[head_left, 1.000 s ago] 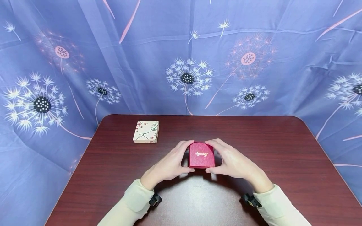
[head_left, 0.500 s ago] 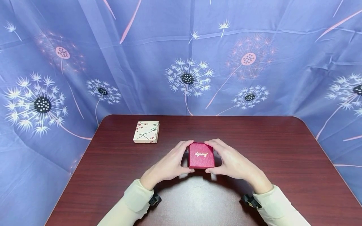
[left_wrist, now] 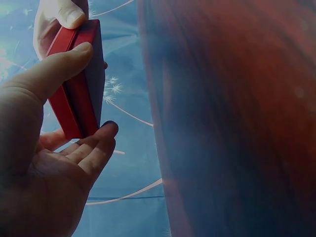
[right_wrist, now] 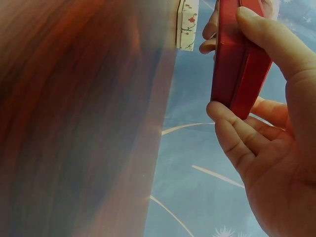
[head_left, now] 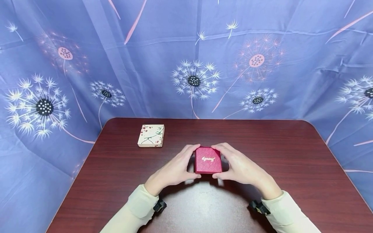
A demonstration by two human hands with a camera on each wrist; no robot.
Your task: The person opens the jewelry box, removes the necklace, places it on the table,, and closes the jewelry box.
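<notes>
Holding the red box (head_left: 208,160) above the surface (head_left: 279,142), left grip (head_left: 175,167) and right grip (head_left: 244,167) each pinch one side; a floral box (head_left: 151,136) lies farther left.

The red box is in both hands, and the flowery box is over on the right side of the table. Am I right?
Not quite: the flowery box is on the left side of the table, as the head view shows. The left hand and right hand do both hold the red box.

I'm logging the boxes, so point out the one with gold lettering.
The red box, held between the left hand and right hand; the cream box shows flowers instead.
</notes>
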